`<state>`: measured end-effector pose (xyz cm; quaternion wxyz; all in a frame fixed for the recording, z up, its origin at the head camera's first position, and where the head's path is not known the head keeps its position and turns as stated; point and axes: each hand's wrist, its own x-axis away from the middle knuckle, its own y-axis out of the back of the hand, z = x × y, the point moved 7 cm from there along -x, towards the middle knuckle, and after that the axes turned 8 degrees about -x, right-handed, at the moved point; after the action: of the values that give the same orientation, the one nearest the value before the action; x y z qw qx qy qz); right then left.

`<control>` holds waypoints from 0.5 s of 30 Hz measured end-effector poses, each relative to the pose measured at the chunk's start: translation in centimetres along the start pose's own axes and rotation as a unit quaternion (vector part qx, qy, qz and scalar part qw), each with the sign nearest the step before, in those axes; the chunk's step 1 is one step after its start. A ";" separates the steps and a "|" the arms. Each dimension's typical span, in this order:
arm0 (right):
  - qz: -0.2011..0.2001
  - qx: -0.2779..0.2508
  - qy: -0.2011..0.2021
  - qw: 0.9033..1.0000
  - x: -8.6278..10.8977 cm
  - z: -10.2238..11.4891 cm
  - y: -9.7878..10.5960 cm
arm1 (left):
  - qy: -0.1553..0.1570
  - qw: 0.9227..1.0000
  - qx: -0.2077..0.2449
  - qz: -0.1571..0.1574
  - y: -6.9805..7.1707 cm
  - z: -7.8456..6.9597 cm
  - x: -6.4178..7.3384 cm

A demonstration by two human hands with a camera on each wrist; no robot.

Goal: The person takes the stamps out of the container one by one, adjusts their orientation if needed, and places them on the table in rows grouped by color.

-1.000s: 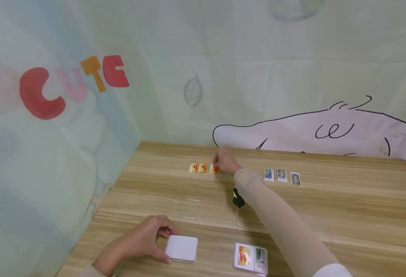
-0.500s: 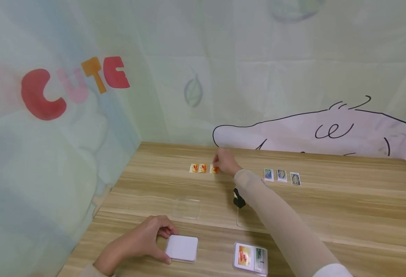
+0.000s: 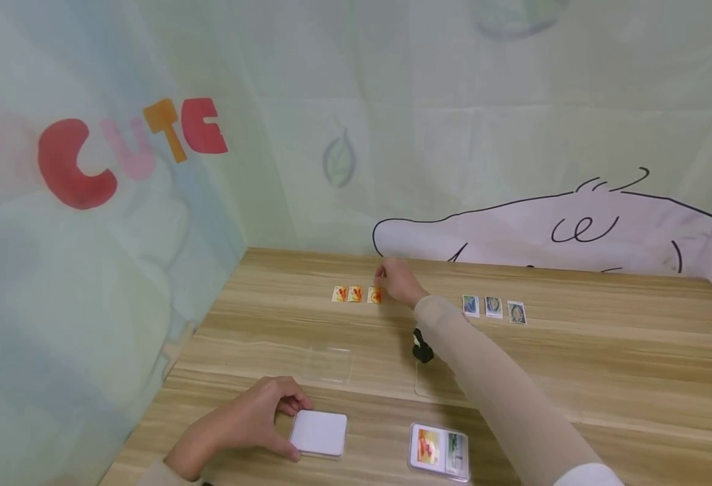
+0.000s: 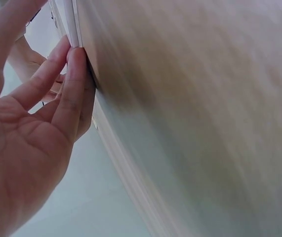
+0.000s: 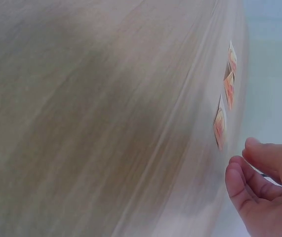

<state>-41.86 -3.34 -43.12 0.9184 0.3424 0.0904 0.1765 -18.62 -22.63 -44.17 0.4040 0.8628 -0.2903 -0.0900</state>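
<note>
My left hand (image 3: 264,412) holds a white square in a clear case (image 3: 319,433) by its left side, thumb at the near corner and fingers at the far one. The left wrist view shows its fingertips (image 4: 76,61) at the case's edge. My right hand (image 3: 399,280) is just beside the rightmost of three small orange-and-yellow stamps (image 3: 374,295), which lie in a row at the back. In the right wrist view the right hand (image 5: 266,182) has bent fingers, with nothing visible between them, apart from that stamp (image 5: 220,127).
Three blue-green stamps (image 3: 493,308) lie to the right of my right forearm. A clear case (image 3: 439,452) with an orange and a green stamp is at the front. Two clear square pieces, one at left (image 3: 328,365), lie mid-table. Printed cloth (image 3: 307,135) rises behind.
My right hand has let go of the rightmost orange stamp and moved slightly right, leaving more of it in sight. The left hand and its case stay where they were.
</note>
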 end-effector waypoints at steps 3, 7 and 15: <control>0.001 0.002 0.004 1.000 0.1 0.3 0.1 | -0.004 1.000 -0.002 0.000 0.0 -0.1 0.0; 0.004 0.008 0.017 1.000 0.2 0.7 0.3 | -0.012 1.000 -0.006 0.000 0.1 -0.2 0.0; 0.019 0.022 0.036 0.999 0.5 1.5 0.5 | -0.007 1.000 -0.007 0.003 0.0 -0.2 0.1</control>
<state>-41.08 -3.67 -41.72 0.9031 0.3581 0.1206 0.2039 -18.42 -22.55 -44.00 0.4080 0.8585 -0.2951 -0.0969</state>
